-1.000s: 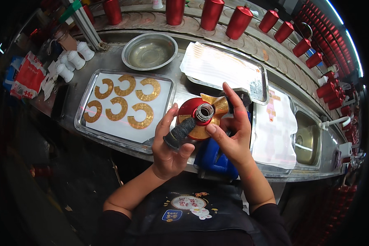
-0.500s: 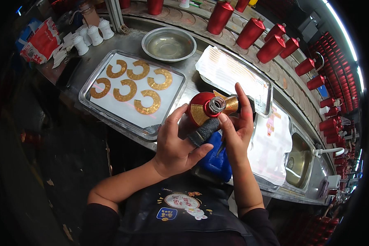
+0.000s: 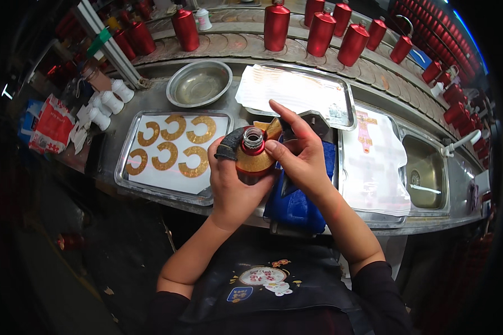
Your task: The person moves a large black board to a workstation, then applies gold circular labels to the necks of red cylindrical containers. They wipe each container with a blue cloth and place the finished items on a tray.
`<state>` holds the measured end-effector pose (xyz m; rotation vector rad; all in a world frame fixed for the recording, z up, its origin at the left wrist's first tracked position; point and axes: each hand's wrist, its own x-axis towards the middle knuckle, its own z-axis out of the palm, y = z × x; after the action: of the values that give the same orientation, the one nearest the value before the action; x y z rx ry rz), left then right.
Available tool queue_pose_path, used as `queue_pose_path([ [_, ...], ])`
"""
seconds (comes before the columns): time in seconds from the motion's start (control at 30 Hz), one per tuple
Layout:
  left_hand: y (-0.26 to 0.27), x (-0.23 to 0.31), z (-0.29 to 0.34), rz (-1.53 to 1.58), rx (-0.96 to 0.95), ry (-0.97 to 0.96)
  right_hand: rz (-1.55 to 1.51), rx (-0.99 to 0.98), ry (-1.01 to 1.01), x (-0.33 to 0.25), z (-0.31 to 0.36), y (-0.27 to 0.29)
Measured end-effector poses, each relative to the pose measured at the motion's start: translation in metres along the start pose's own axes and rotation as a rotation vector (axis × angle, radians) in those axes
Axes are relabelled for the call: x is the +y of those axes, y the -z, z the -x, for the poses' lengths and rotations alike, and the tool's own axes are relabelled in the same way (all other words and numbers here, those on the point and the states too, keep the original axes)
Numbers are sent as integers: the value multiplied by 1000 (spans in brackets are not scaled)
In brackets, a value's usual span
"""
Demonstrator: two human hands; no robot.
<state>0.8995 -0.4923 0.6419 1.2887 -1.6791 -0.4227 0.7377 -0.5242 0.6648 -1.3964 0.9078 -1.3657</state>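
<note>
A red bottle (image 3: 252, 173) with an uncapped threaded clear neck is held in front of me, its mouth tipped toward me. My left hand (image 3: 235, 192) is wrapped round its body; a black sleeve (image 3: 227, 146) covers the index finger, bent beside the neck. Around the bottle's shoulder lies a gold curved decal (image 3: 257, 162), and a free end of it sticks up beyond the neck. My right hand (image 3: 303, 158) has its thumb against the shoulder near that end and its index finger stretched out; its other fingers are partly hidden.
A metal tray (image 3: 129, 181) with several gold C-shaped decals lies left. Behind stand a metal bowl (image 3: 199, 84) and a tray of white sheets (image 3: 349, 106). A blue padded stand (image 3: 302, 206) is below my right hand. Red bottles (image 3: 321, 33) line the conveyor (image 3: 235, 47); a sink (image 3: 425, 173) is right.
The view has turned, so the tabletop sits differently. The bottle has rotated in my hands, and my left sleeved finger has moved from its front to the left of the neck.
</note>
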Motion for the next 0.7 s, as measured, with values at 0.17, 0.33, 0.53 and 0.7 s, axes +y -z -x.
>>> queue_pose_path([
  [0.17,22,-19,-25,882,-397,357,-22,-16,9,4,4,4],
  [0.33,19,-24,-10,157,-282,75,-114,7,-14,5,10,1],
  [0.53,31,-28,-18,453,-325,115,-67,-3,-44,3,7,0],
  [0.7,34,-26,-18,806,-423,327,-113,31,-90,2,10,-1],
])
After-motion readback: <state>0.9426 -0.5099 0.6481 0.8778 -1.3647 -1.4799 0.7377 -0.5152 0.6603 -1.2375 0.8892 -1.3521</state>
